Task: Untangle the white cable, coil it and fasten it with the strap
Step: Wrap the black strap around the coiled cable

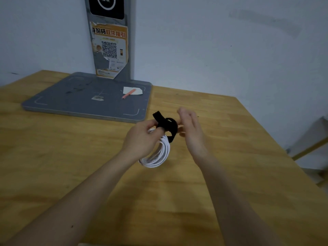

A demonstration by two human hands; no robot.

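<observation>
Gripping the top of the coiled white cable (pixel 160 153), the left hand (pixel 142 137) holds it above the wooden table (pixel 53 166), the loops hanging below its fingers. The black strap (pixel 166 126) wraps the coil just right of that grip, one end sticking up. The right hand (pixel 190 128) touches the strap; blur hides its fingers.

Counter (pixel 204 183): light wood, set against a pale wall.
Grey base plate (pixel 79 100): flat at the far left of the counter.
Grey post (pixel 110 41): upright behind the plate.
Orange QR-code sticker (pixel 110 48): on the post, torn and peeling.
White paper scrap (pixel 137 89): on the plate's far right corner.
Orange pen (pixel 128 93): lying slantwise across the scrap.
</observation>
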